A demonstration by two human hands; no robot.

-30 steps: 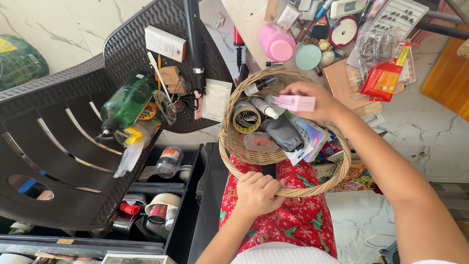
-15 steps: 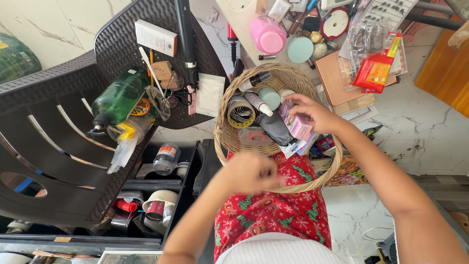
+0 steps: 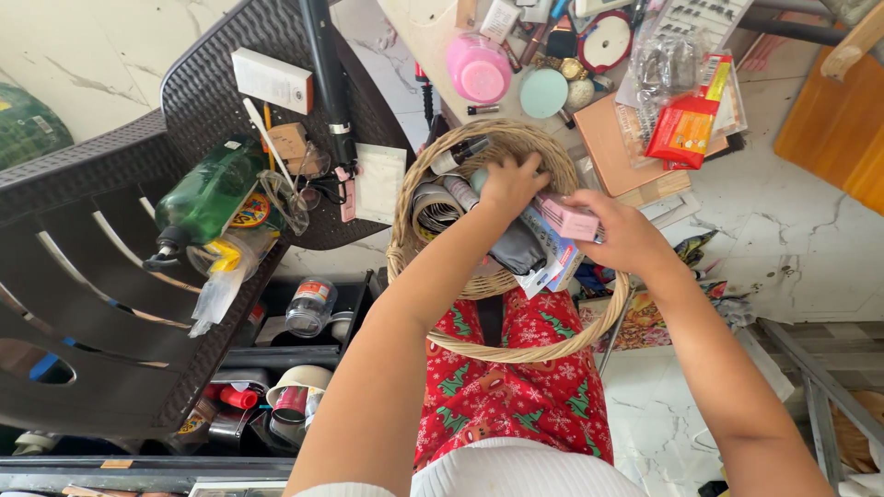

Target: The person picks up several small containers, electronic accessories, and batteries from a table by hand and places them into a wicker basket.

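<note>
1. Overhead, I see both hands at work in a round woven wicker basket point(image 3: 516, 351) that rests on a lap in red festive-print fabric point(image 3: 516, 396).
2. My right hand point(image 3: 624, 235) has its grip pinched on a small pink carton point(image 3: 569, 219), holding it just over the basket's right side, touching the blue-and-white packets point(image 3: 552, 258) beneath.
3. My left hand point(image 3: 509, 184) reaches into the far half of the basket, fingers curled down among the contents; whether its grip has closed on anything I cannot tell, since the palm hides what lies under it.
4. I judge the step in hand to be a sorting of the basket's contents, one box in hand and the other hand searching.
5. Any next move, as I read it, calls for a light pinch and a clean lift: the contents lie packed and overlapping, easy to drag along.
6. Inside lie a roll of tape point(image 3: 433, 207) with a yellow edge, a slim white tube point(image 3: 458, 192), a dark soft pouch point(image 3: 516, 247) and a small dark-capped bottle point(image 3: 458, 155) leaning on the rim.
7. Left of the basket, a dark woven-pattern plastic chair point(image 3: 110, 267) carries a green glass bottle point(image 3: 207, 195) and a flat white box point(image 3: 272, 81).
8. Beyond, a pale surface point(image 3: 419, 23) holds a pink lidded jar point(image 3: 479, 69), a teal disc point(image 3: 543, 92) and a red packet point(image 3: 681, 129).
</note>
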